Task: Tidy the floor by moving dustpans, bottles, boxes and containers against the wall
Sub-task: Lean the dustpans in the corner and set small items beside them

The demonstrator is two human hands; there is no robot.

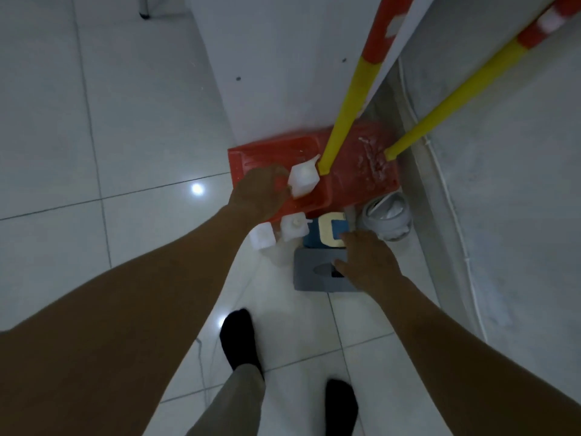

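Two red dustpans with yellow handles lean at the foot of the white wall. My left hand is shut on a small white bottle, held over the nearer dustpan. Two more white bottles stand on the floor just below it. A blue and cream box sits next to them, with a grey box in front. My right hand rests with spread fingers on the grey box, fingertips near the blue box.
A white round container lies at the right by the grey wall base, where a white cable runs. A chair leg stands at the top left. My feet in black socks are on the white tiles.
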